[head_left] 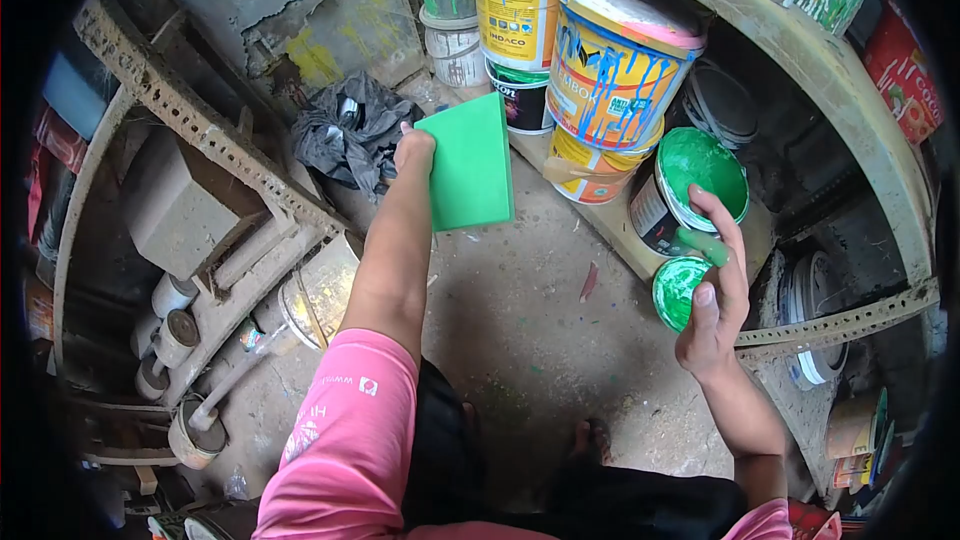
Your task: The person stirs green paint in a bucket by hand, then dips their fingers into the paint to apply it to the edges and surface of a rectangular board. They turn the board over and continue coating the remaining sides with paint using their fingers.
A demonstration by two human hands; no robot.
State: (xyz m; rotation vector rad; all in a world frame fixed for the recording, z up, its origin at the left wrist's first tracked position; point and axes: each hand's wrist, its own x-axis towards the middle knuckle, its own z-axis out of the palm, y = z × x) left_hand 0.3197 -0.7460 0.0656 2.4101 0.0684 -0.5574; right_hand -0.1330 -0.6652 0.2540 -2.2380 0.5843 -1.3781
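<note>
My left hand [415, 152] grips the left edge of a flat green board [468, 165], held out in front of me above the floor. On the right, my right hand [715, 290] is raised with its fingers apart and holds nothing; one finger is coated in green paint. Behind it stands an open bucket [705, 175] with green paint inside. A small round container or lid [678, 292] covered in green paint shows just left of my right hand, partly hidden by it.
Stacked paint buckets [620, 60] stand at the upper right. A crumpled dark cloth [350, 135] lies at the back. Perforated metal shelving [200, 110] holds a box and cans on the left. A metal strip [840, 318] crosses the right side.
</note>
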